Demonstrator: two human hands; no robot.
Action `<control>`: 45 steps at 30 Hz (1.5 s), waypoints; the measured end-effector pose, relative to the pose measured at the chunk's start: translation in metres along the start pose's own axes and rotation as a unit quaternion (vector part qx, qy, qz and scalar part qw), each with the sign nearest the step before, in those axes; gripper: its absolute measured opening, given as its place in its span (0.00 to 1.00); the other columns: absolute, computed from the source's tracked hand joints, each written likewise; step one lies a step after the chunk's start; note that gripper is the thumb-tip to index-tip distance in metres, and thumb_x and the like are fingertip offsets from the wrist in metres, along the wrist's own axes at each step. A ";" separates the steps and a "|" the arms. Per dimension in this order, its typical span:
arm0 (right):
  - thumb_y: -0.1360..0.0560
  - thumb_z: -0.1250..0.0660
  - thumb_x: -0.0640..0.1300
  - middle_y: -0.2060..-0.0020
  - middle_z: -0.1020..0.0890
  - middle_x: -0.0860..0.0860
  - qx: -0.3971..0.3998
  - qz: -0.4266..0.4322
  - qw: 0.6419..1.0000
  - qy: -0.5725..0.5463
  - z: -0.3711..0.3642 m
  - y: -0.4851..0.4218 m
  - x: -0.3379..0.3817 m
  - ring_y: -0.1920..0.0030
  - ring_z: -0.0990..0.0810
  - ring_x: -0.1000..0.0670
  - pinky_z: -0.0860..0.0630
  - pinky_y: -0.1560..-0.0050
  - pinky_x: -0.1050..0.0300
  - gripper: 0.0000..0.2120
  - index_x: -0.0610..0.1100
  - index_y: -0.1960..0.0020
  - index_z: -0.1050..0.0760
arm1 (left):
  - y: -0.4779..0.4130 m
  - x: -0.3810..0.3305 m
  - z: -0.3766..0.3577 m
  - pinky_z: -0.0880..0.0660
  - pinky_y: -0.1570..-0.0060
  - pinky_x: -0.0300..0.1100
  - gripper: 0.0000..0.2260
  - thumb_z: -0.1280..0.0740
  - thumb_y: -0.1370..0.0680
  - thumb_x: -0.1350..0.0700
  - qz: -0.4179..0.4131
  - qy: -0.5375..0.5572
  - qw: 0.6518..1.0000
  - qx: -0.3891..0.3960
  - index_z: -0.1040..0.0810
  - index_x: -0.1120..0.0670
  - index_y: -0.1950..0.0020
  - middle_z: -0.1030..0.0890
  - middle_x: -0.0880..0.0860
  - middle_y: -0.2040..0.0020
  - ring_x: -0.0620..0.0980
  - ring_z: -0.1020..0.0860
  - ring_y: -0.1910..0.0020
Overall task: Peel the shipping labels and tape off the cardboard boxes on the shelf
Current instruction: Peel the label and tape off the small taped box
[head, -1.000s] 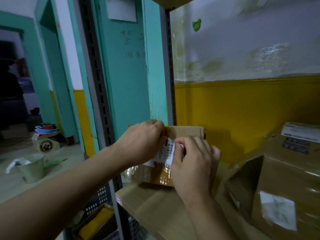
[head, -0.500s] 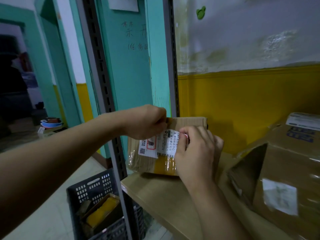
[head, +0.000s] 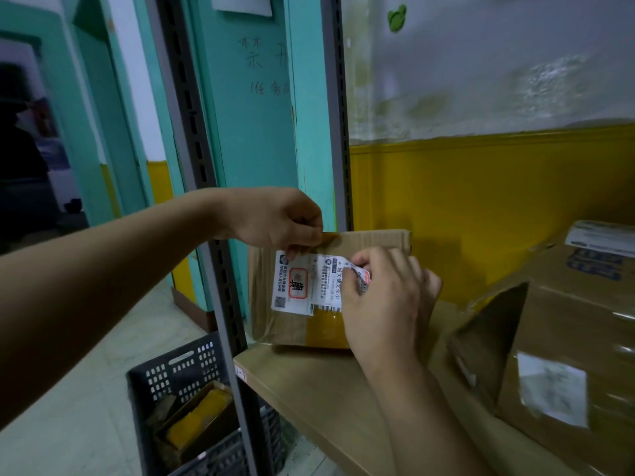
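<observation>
The small box (head: 371,240) stands at the left end of the shelf (head: 309,383), its label (head: 302,283) facing out, so the right hand (head: 385,300) pinches the lifted right corner to peel while the left hand (head: 278,223) pinches, seemingly, the top edge to steady it.

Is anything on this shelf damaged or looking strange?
Yes. The big cardboard box at right has a side flap gaping open. The shipping label on the small box is partly peeled, pinched by the right hand.

Glossy tape (head: 323,326) wraps the matt cardboard box (head: 371,240) (its paper label (head: 302,283) printed) on a smooth wooden shelf (head: 309,389).
</observation>
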State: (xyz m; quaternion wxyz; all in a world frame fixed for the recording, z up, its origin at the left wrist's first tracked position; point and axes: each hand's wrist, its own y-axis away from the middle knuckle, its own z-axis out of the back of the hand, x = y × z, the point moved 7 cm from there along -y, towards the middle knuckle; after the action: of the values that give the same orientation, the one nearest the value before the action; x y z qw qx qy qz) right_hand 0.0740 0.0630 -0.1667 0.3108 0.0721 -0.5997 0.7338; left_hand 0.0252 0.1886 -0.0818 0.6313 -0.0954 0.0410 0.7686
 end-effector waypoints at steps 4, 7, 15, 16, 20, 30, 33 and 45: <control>0.29 0.27 0.45 0.62 0.22 0.53 -0.014 -0.001 1.000 0.002 0.002 0.000 -0.001 0.56 0.25 0.48 0.39 0.48 0.51 0.07 0.50 0.59 0.25 | 0.005 0.006 0.001 0.26 0.62 0.38 0.12 0.38 0.19 0.55 0.000 0.075 0.997 -0.015 0.25 0.63 0.56 0.21 0.53 0.66 0.48 0.21 0.64; 0.29 0.28 0.45 0.62 0.23 0.52 -0.019 -0.003 1.000 0.009 0.002 -0.001 -0.002 0.57 0.25 0.48 0.40 0.49 0.53 0.06 0.50 0.60 0.25 | 0.007 0.009 -0.003 0.28 0.64 0.37 0.11 0.38 0.19 0.57 0.006 0.138 0.990 -0.015 0.26 0.61 0.58 0.25 0.52 0.68 0.46 0.25 0.68; 0.29 0.28 0.43 0.60 0.20 0.51 0.017 -0.020 1.000 0.016 -0.006 0.002 -0.007 0.54 0.24 0.47 0.39 0.48 0.51 0.05 0.50 0.58 0.24 | 0.005 0.009 0.000 0.22 0.61 0.39 0.07 0.36 0.19 0.53 -0.001 0.069 0.986 -0.155 0.25 0.50 0.57 0.19 0.47 0.60 0.43 0.20 0.62; 0.29 0.28 0.43 0.60 0.20 0.51 0.013 -0.022 1.000 0.016 -0.006 0.002 -0.007 0.55 0.23 0.46 0.39 0.48 0.50 0.05 0.49 0.58 0.23 | 0.007 0.007 0.003 0.23 0.62 0.35 0.06 0.36 0.19 0.53 -0.009 0.048 0.981 -0.187 0.25 0.49 0.56 0.21 0.46 0.60 0.41 0.20 0.62; 0.28 0.29 0.42 0.61 0.20 0.51 0.002 -0.030 0.999 0.015 -0.004 0.002 -0.007 0.55 0.24 0.47 0.36 0.48 0.47 0.05 0.49 0.59 0.23 | 0.012 0.004 0.001 0.20 0.58 0.41 0.04 0.36 0.20 0.49 -0.035 0.002 0.970 -0.240 0.25 0.48 0.52 0.23 0.42 0.57 0.43 0.21 0.58; 0.28 0.27 0.48 0.62 0.20 0.53 0.011 -0.036 0.999 0.010 -0.004 0.002 -0.007 0.57 0.24 0.49 0.32 0.48 0.46 0.06 0.50 0.60 0.24 | 0.021 0.010 -0.048 0.29 0.41 0.46 0.34 0.33 0.29 0.32 -0.018 -0.162 0.954 -0.252 0.35 0.49 0.30 0.29 0.48 0.36 0.47 0.29 0.41; 0.28 0.27 0.49 0.63 0.20 0.53 0.013 -0.036 0.999 0.007 -0.005 0.003 -0.008 0.58 0.25 0.49 0.32 0.49 0.47 0.07 0.51 0.61 0.24 | 0.020 0.007 -0.046 0.30 0.50 0.44 0.28 0.32 0.25 0.38 -0.017 -0.178 0.937 -0.300 0.34 0.51 0.33 0.26 0.50 0.40 0.50 0.26 0.45; 0.28 0.27 0.47 0.62 0.21 0.53 0.000 -0.036 0.999 0.003 -0.004 0.002 -0.009 0.58 0.24 0.49 0.34 0.50 0.49 0.07 0.51 0.60 0.25 | 0.028 -0.007 -0.026 0.23 0.63 0.45 0.10 0.43 0.18 0.50 -0.093 -0.210 0.922 -0.311 0.27 0.55 0.46 0.26 0.52 0.50 0.51 0.25 0.56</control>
State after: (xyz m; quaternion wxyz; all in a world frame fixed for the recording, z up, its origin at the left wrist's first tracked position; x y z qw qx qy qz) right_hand 0.0812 0.0636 -0.1735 0.3388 0.0919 -0.5960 0.7222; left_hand 0.0016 0.1714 -0.1079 0.6328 -0.1272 -0.3429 0.6825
